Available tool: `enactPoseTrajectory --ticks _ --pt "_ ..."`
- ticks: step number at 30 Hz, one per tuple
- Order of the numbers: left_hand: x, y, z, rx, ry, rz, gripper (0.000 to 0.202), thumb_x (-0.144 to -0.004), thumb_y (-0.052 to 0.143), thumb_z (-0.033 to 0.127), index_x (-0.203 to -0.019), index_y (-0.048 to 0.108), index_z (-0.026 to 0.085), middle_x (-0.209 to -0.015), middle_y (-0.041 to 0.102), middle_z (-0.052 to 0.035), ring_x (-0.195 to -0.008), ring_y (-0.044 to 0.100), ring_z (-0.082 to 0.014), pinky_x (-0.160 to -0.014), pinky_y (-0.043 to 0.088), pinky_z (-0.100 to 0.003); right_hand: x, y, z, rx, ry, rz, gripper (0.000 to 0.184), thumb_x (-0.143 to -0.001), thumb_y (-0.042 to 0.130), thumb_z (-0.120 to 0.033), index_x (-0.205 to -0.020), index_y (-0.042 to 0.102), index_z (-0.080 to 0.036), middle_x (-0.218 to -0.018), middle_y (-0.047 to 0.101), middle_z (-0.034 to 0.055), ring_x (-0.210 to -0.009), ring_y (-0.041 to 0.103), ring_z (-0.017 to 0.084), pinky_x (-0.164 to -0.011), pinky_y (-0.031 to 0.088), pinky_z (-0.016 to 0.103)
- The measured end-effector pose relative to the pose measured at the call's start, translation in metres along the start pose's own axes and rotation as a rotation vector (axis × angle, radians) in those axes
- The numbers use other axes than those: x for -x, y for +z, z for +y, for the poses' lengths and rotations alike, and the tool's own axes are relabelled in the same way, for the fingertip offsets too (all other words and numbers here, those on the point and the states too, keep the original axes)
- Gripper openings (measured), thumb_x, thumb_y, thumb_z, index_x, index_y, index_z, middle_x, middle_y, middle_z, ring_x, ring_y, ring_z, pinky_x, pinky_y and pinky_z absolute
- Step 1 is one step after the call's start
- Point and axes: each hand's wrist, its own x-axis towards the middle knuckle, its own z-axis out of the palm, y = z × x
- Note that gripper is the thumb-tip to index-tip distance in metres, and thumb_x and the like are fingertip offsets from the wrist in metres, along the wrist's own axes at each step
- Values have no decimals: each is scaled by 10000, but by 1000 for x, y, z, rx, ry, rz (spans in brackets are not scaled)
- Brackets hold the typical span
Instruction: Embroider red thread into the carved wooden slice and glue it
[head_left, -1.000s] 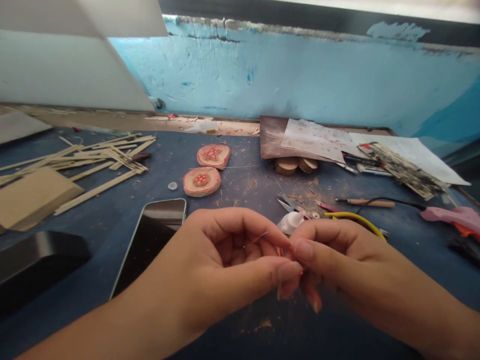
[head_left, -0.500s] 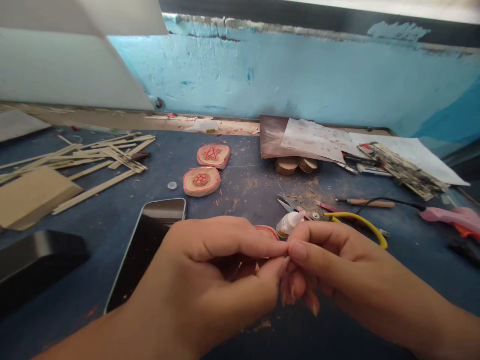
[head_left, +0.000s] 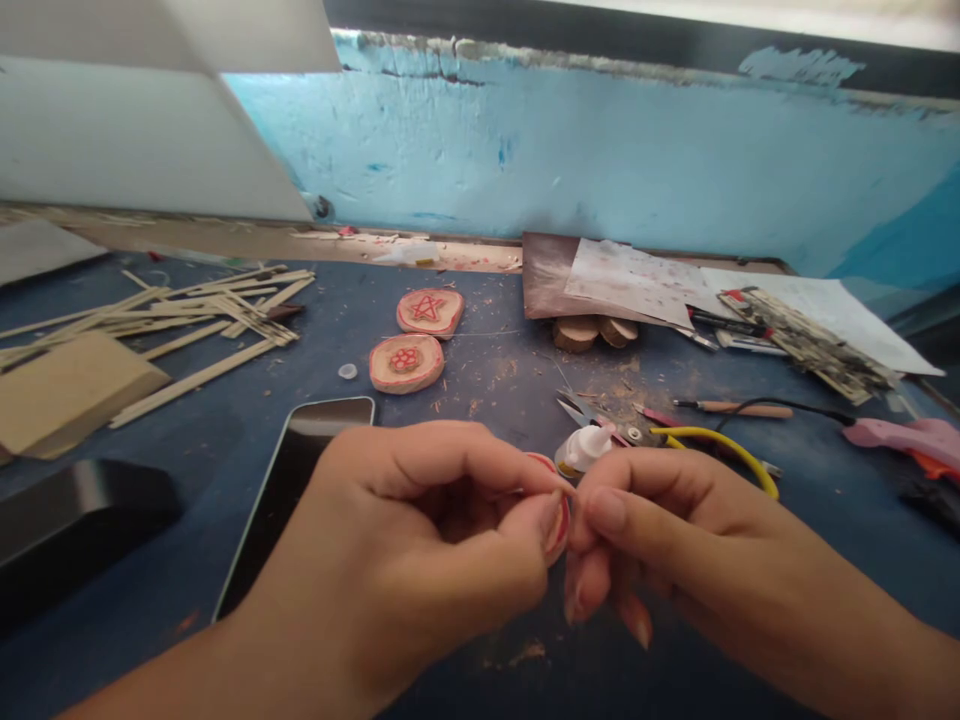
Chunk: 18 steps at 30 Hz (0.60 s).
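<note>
My left hand is curled shut around a small round wooden slice with a red rim, of which only an edge shows past my thumb. My right hand meets it fingertip to fingertip, pinching at the slice's edge; what its fingers hold is too small to make out. Both hands hover low over the blue table, just in front of a small white-capped glue bottle.
A phone lies left of my hands, a black box further left. Two decorated wooden slices and several wooden sticks lie behind. Scissors, yellow-handled pliers, a pink glue gun and papers sit on the right.
My left hand has turned and closed tighter, bringing the red-rimmed slice's edge into view between thumb and finger. The right hand stays pinched against it. The thin thread seen earlier no longer shows.
</note>
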Motion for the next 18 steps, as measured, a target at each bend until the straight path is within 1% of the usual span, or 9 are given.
enactPoseTrajectory --ticks 3,5,7,9,10,12,15,16,18 --pt "-4 -3 1 147 -61 -28 78 -767 934 173 -780 877 224 -693 833 -14 -624 802 -185 -547 623 -173 -1 0 -3 10 -45 10 243 -1089 719 -429 -1027 859 -240 -928 828 18 -823 749 76 -661 552 107" --pt "-6 -3 -1 241 -106 -62 126 -761 953 151 -828 882 230 -726 846 -11 -650 811 -175 -565 621 -154 -2 1 -6 36 -65 29 181 -1063 759 -408 -1052 880 -274 -949 833 10 -853 766 79 -672 562 97" --pt "-7 -1 -4 329 -157 -100 205 -746 962 98 -863 878 243 -750 853 5 -673 814 -151 -603 618 -129 -3 4 -9 67 -64 66 92 -997 844 -367 -1026 897 -297 -914 833 -2 -821 771 81 -659 571 93" --pt "-7 1 -8 387 -190 -141 243 -747 953 55 -867 864 247 -758 851 19 -696 810 -127 -651 614 -113 -2 6 -11 137 -90 123 25 -925 911 -313 -947 906 -303 -831 824 -15 -730 757 82 -614 570 91" --pt "-7 1 -9 395 -198 -153 241 -752 948 47 -857 857 244 -760 848 23 -706 806 -119 -664 608 -107 -1 6 -11 203 -129 160 24 -902 925 -290 -907 907 -305 -793 818 -20 -688 749 83 -593 566 90" --pt "-7 0 -12 366 -200 -159 217 -757 948 58 -834 848 234 -766 841 23 -716 788 -107 -664 588 -100 4 8 -10 415 -246 241 75 -881 930 -252 -858 907 -319 -756 820 -29 -651 745 90 -604 578 95" --pt "-5 -4 -14 258 -210 -156 181 -761 959 106 -832 852 234 -792 832 20 -728 743 -96 -663 558 -102 13 10 -7 760 -446 368 125 -900 899 -240 -915 904 -363 -803 848 -56 -673 765 109 -759 635 146" --pt "-5 -6 -14 229 -214 -163 168 -768 961 127 -838 855 238 -797 828 21 -732 727 -93 -664 549 -104 16 10 -6 828 -498 412 127 -910 891 -252 -933 896 -376 -817 851 -69 -674 764 112 -801 644 163" --pt "-5 -8 -16 204 -235 -188 147 -779 962 154 -834 857 241 -783 816 27 -732 699 -83 -662 527 -101 18 8 -5 875 -533 441 91 -922 885 -291 -925 877 -381 -799 841 -86 -648 746 106 -788 640 163"
